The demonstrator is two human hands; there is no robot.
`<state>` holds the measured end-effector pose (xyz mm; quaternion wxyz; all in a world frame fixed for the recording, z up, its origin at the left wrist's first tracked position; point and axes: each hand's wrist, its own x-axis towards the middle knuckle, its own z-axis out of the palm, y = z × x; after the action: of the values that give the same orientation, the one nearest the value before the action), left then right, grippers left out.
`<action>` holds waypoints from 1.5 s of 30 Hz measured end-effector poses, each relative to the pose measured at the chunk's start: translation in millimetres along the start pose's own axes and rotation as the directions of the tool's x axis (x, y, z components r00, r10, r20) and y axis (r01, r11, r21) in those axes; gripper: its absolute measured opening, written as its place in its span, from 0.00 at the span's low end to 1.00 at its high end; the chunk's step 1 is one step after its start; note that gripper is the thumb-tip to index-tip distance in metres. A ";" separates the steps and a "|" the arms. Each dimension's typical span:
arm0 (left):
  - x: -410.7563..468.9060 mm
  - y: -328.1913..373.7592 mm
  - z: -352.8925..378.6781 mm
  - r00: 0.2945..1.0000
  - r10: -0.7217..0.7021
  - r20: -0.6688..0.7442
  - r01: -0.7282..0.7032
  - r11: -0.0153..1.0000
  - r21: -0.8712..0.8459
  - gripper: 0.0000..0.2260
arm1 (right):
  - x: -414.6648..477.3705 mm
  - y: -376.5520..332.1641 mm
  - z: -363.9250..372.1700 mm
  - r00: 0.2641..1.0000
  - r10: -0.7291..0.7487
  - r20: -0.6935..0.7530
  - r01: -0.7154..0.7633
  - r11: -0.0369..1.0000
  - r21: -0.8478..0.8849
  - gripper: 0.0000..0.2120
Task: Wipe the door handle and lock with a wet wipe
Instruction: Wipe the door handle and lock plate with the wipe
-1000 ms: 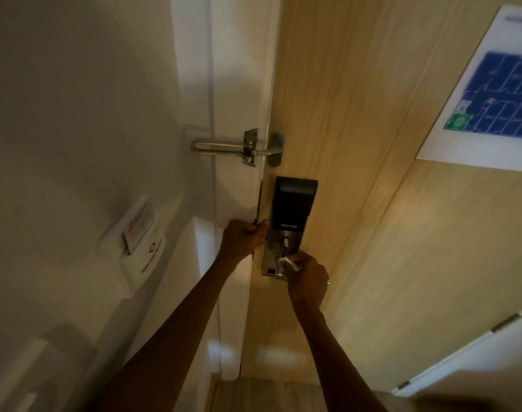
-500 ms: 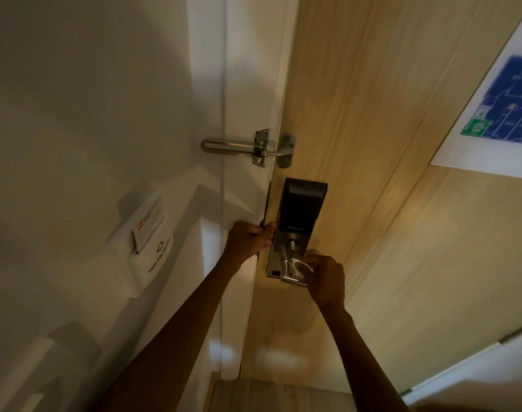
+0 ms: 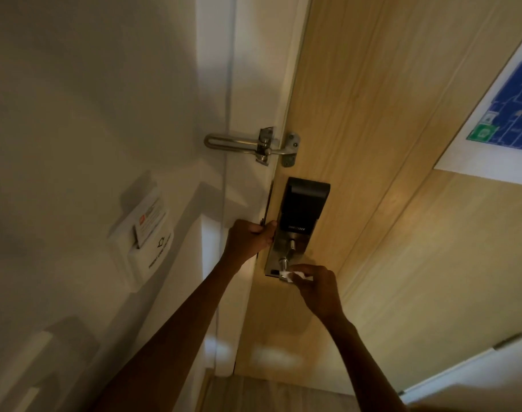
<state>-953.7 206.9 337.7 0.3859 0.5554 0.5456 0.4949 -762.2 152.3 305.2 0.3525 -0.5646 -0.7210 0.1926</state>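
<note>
At the lock, the handle is being wiped with a wipe pinched in the right hand; the door edge is gripped by the left hand. The lock body likely comes next.

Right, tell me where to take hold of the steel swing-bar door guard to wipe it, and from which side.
Take the long looped arm of the steel swing-bar door guard, on the frame side, coming in from below. That loop lies roughly level and stands clear of the white frame, so fingers can probably wrap it. Near the hinge plate it looks too cramped for a grip.
</note>
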 end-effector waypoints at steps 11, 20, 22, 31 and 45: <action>-2.4 2.7 -1.3 0.999 0.036 -0.014 -0.034 0.996 0.079 0.20 | 6.7 -23.9 25.0 0.925 0.265 -0.274 -0.250 0.964 0.088 0.05; -3.6 2.3 1.1 1.000 0.010 -0.026 -0.009 0.999 0.032 0.19 | 0.1 1.8 2.5 0.997 0.058 -0.052 -0.059 0.998 -0.022 0.06; -3.6 2.4 0.5 1.000 0.003 -0.030 -0.001 0.999 0.047 0.19 | -4.2 -5.7 6.9 0.994 0.048 -0.101 -0.054 0.997 -0.055 0.07; -1.2 -1.6 1.6 0.997 -0.062 -0.052 0.063 0.998 0.013 0.23 | 3.0 -22.3 41.0 0.938 0.138 -0.317 -0.117 0.989 0.086 0.04; -4.4 -2.2 0.6 0.993 -0.115 0.003 0.114 0.989 -0.090 0.21 | -8.2 12.9 -12.9 0.992 -0.120 0.033 0.122 0.991 -0.058 0.04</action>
<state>-953.2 202.9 334.9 0.4376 0.5046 0.5542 0.4967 -743.2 146.7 302.9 0.3356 -0.5274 -0.7645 0.1575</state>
